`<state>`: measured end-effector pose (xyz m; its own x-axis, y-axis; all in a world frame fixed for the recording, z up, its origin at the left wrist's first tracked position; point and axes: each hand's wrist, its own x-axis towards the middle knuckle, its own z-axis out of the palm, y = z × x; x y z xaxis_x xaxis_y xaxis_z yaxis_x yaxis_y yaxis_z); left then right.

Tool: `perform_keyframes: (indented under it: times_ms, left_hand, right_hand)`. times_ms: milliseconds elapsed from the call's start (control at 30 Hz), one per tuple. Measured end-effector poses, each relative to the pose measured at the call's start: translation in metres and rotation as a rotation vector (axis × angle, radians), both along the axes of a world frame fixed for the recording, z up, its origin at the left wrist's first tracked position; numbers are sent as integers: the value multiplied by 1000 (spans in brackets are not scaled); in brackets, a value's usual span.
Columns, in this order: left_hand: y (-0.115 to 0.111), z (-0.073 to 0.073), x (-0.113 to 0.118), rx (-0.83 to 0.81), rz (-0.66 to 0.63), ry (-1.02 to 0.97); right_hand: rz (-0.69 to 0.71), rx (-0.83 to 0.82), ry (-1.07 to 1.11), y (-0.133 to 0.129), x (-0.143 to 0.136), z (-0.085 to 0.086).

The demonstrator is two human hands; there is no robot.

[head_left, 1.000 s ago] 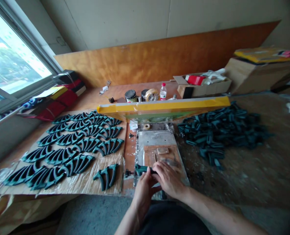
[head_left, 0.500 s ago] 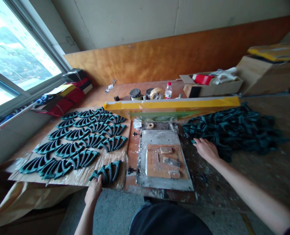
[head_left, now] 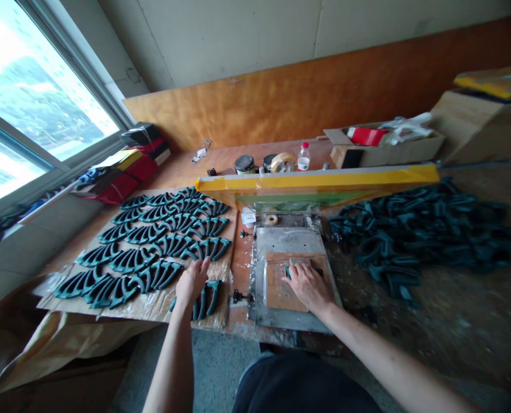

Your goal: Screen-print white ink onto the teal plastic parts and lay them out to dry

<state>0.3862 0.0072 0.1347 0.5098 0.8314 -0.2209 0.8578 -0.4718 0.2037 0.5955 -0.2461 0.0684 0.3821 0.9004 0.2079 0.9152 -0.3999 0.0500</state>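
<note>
My right hand [head_left: 308, 284] is closed over a dark green curved plastic piece [head_left: 288, 272], pressed down at the brown wooden board [head_left: 277, 293] on the grey metal plate [head_left: 262, 241]. Most of that piece is hidden under my fingers. My left hand [head_left: 193, 279] hovers over the near edge of the cardboard sheet [head_left: 152, 306], fingers stretched out and nothing visible in them. Just below it lies a short row of green handle-like pieces [head_left: 212, 298], partly covered by my wrist. Further rows of the same pieces [head_left: 128, 259] cover the cardboard to the left.
A frame edged with yellow tape [head_left: 316, 179] is tilted up behind the plate. Loose green pieces [head_left: 428, 229] form a heap on the right. Behind stand a jar [head_left: 244, 164], a bottle [head_left: 303, 156], tape rolls and an open carton [head_left: 406, 149]. Black knobs [head_left: 242, 296] jut left of the plate.
My right hand has come from the heap onto the wooden board with a green piece. My left hand has let go of the near row and moved up and right.
</note>
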Motion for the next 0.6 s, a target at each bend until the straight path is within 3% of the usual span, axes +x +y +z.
perform_keyframes:
  times_ms: [200, 333, 467, 533, 600]
  left_hand:
    - [-20, 43, 63, -134, -72, -571]
    - [-35, 69, 85, -260, -105, -890]
    - [-44, 98, 97, -321, -8, -1228]
    - [-44, 114, 103, -345, 48, -1401]
    - [-44, 127, 109, -421, 64, -1505]
  right_hand:
    - [-44, -104, 35, -16, -13, -6]
    - [-70, -147, 98, -15, -11, -5]
    - [-71, -80, 152, -13, 9, 6]
    - [7, -7, 167, -13, 19, 7]
    - [173, 19, 204, -14, 24, 4]
